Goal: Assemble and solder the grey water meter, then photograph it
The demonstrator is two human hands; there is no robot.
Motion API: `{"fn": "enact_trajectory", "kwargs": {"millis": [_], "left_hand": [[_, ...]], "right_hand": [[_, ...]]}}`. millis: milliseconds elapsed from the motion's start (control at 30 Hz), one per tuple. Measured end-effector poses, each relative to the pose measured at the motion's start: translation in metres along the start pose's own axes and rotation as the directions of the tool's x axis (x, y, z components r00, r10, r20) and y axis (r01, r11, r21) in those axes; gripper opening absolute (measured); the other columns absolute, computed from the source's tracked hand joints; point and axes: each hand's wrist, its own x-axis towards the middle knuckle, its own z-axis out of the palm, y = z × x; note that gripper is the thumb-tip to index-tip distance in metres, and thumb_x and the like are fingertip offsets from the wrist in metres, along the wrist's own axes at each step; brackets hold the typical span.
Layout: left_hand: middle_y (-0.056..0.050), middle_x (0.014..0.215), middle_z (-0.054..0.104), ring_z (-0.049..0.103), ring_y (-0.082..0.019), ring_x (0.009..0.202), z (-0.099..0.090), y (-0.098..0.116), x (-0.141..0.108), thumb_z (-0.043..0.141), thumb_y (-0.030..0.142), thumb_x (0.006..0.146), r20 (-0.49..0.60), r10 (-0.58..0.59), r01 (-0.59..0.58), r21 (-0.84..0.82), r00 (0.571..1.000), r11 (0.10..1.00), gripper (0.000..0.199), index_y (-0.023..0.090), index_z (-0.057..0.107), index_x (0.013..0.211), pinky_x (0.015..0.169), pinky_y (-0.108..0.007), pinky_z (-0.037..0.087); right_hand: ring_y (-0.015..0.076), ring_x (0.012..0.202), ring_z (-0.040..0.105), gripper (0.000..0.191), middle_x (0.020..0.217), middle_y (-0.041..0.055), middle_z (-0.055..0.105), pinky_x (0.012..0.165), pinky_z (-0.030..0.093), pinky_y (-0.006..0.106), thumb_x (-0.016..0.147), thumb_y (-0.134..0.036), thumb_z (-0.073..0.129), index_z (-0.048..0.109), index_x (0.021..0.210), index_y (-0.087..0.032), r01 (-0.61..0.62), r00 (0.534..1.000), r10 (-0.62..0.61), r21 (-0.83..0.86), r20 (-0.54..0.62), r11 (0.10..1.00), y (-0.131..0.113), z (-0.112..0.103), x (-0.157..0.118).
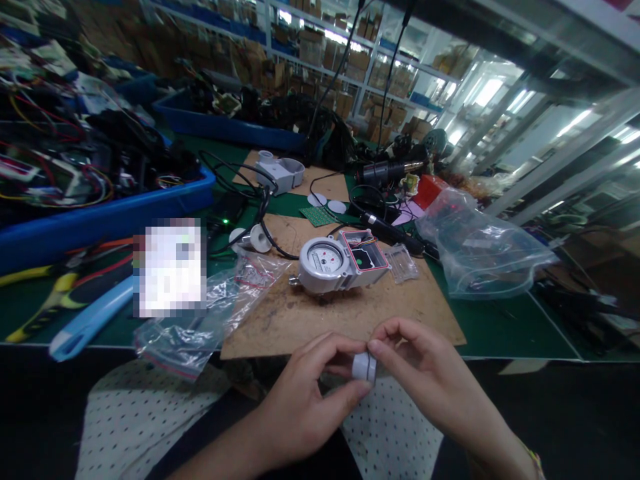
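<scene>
In front of the table's near edge, my left hand (313, 393) grips a small light-grey round cap (361, 367) between thumb and fingers. A thin black ring, like an O-ring, runs around the cap. My right hand (417, 363) is closed in a pinch at the cap's right side, its fingertips touching the ring's upper edge. Beyond both hands lies a grey meter housing (324, 263) with a round dial. Its square compartment (364, 250) is uncovered, showing wires inside and a red gasket line around the rim.
The meter rests on a brown board (280, 327). To the left are a plastic bag (210, 320), pliers (60, 293) and a blue handle (93, 320). A clear bag (490, 253) lies right; another grey housing (283, 172) and a blue bin (190, 193) stand behind.
</scene>
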Motion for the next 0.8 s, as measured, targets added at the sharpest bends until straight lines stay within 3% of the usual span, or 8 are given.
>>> {"fn": "enact_trajectory", "kwargs": {"millis": [233, 467, 667, 800], "left_hand": [[-0.005, 0.115, 0.071, 0.071, -0.022, 0.106, -0.001, 0.0, -0.001, 0.073, 0.033, 0.093, -0.031, -0.003, 0.003, -0.01, 1.0, 1.0, 0.027, 0.03, 0.071, 0.119, 0.093, -0.034, 0.06], [-0.008, 0.117, 0.07, 0.07, -0.025, 0.109, 0.0, -0.003, -0.002, 0.073, 0.035, 0.093, -0.029, -0.021, 0.019, -0.082, 0.999, 0.996, 0.029, 0.027, 0.071, 0.121, 0.094, -0.037, 0.059], [-0.006, 0.118, 0.072, 0.071, -0.02, 0.107, 0.001, -0.009, -0.004, 0.077, 0.029, 0.091, 0.007, -0.046, 0.045, -0.408, 0.999, 0.912, 0.029, 0.027, 0.07, 0.119, 0.091, -0.029, 0.058], [-0.006, 0.111, 0.076, 0.073, -0.018, 0.102, 0.001, -0.015, 0.001, 0.081, 0.029, 0.088, -0.023, -0.07, 0.045, -0.563, 0.997, 0.825, 0.028, 0.023, 0.07, 0.113, 0.09, -0.025, 0.057]], "right_hand": [[0.0106, 0.074, 0.058, 0.031, 0.084, 0.0004, 0.065, 0.067, 0.044, 0.024, 0.101, -0.048, 0.062, 0.067, 0.094, -0.019, -0.015, 1.0, 0.015, -0.032, -0.004, 0.999, 0.001, -0.002, 0.002], [0.0106, 0.076, 0.056, 0.035, 0.084, 0.0015, 0.063, 0.068, 0.044, 0.023, 0.1, -0.052, 0.062, 0.066, 0.095, -0.017, -0.063, 0.997, 0.061, 0.059, 0.036, 0.996, 0.01, -0.002, 0.002], [0.0076, 0.074, 0.05, 0.036, 0.083, 0.0, 0.057, 0.066, 0.043, 0.018, 0.099, -0.052, 0.065, 0.062, 0.097, -0.016, -0.134, 0.989, 0.11, 0.28, 0.1, 0.951, 0.012, 0.004, -0.003], [0.0067, 0.076, 0.052, 0.037, 0.09, 0.0008, 0.057, 0.065, 0.047, 0.015, 0.097, -0.052, 0.068, 0.06, 0.103, -0.016, -0.133, 0.991, 0.122, 0.447, 0.054, 0.884, 0.015, 0.02, -0.007]]}}
